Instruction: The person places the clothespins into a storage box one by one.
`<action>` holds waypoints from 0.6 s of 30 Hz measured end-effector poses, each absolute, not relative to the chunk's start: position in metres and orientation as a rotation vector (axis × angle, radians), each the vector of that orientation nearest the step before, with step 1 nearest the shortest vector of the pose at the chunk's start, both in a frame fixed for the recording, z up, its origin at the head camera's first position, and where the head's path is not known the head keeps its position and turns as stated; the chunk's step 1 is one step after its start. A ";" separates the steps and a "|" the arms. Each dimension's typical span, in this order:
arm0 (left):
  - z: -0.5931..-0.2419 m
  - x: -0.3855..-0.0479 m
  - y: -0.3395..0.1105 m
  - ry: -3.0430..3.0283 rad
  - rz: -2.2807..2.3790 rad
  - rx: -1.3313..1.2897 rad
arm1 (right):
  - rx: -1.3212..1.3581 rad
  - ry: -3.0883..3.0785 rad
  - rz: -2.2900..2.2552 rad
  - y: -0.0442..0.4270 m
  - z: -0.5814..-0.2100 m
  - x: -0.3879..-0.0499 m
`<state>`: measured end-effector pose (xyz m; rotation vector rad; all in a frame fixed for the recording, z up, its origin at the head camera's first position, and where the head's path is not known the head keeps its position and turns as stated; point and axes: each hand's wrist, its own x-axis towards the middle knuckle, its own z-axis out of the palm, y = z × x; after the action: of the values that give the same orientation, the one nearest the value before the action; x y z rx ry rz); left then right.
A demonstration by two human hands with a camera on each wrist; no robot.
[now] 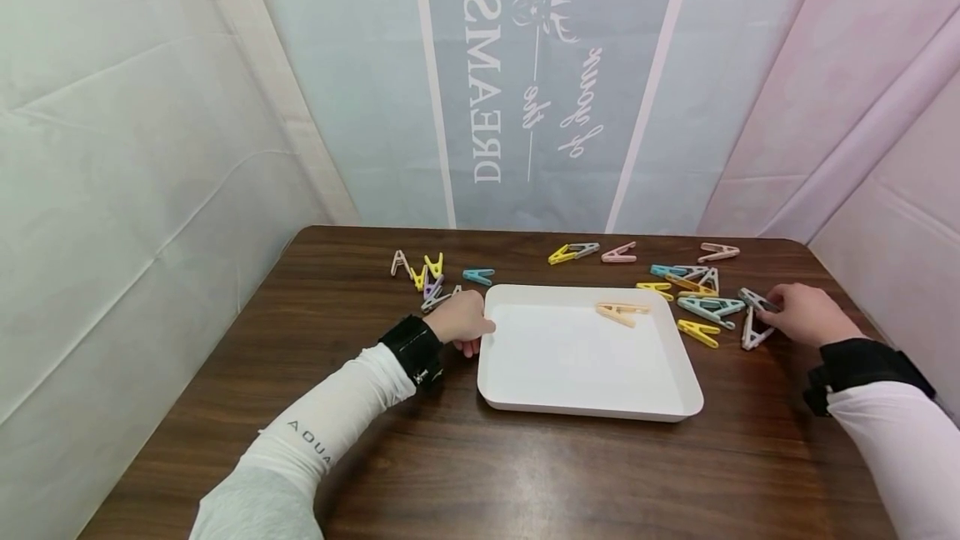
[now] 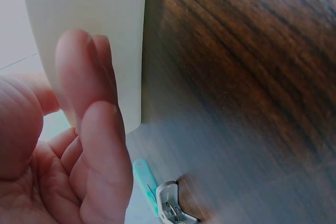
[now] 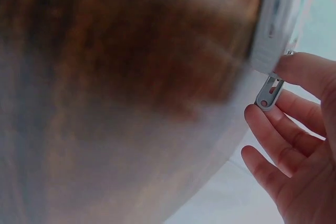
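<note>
A white tray [image 1: 585,357] lies on the table with one pale orange clothespin [image 1: 621,312] inside it. My left hand [image 1: 461,322] pinches the tray's left wall, thumb over the rim. In the left wrist view, the fingers [image 2: 105,145] lie along the outside of that wall. Far to the right, my right hand [image 1: 808,313] pinches a grey clothespin [image 1: 754,299] between thumb and fingers. A whitish clothespin [image 1: 752,332] lies just below it. The right wrist view shows the end of the grey clothespin [image 3: 270,94] at the fingertips.
Several clothespins lie right of the tray, among them a teal one [image 1: 708,309] and a yellow one [image 1: 697,332]. Behind the tray are a blue one [image 1: 478,276] and a pink one [image 1: 618,253]. More, including a purple one [image 1: 432,286], lie beyond my left hand. Cloth [image 1: 540,190] hangs behind the table.
</note>
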<state>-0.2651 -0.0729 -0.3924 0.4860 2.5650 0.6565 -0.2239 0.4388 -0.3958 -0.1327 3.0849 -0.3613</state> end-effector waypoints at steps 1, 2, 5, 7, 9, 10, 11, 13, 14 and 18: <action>-0.392 -0.265 -0.073 2.566 0.654 0.484 | -0.137 3.097 -0.369 0.439 -0.394 -0.224; -0.392 -0.264 -0.072 2.567 0.653 0.484 | -0.151 3.117 -0.368 0.438 -0.392 -0.224; -0.391 -0.264 -0.072 2.572 0.634 0.485 | -0.191 3.170 -0.381 0.432 -0.383 -0.226; -0.390 -0.263 -0.072 2.574 0.624 0.479 | -0.212 3.191 -0.393 0.423 -0.375 -0.226; -0.389 -0.263 -0.072 2.578 0.620 0.473 | -0.229 3.207 -0.391 0.411 -0.367 -0.226; -0.389 -0.263 -0.072 2.580 0.619 0.469 | -0.225 3.207 -0.396 0.403 -0.363 -0.226; -0.389 -0.263 -0.072 2.581 0.618 0.466 | -0.221 3.200 -0.398 0.395 -0.359 -0.225; -0.390 -0.262 -0.072 2.581 0.621 0.460 | -0.232 3.184 -0.384 0.378 -0.352 -0.224; -0.390 -0.262 -0.072 2.580 0.625 0.458 | -0.244 3.181 -0.369 0.369 -0.350 -0.223; -0.391 -0.262 -0.072 2.576 0.644 0.455 | -0.335 3.173 -0.310 0.337 -0.344 -0.220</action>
<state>-0.2620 -0.0716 -0.3909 0.4549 2.5762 0.6438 -0.2203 0.3371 -0.3435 -0.3350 3.1733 -0.3103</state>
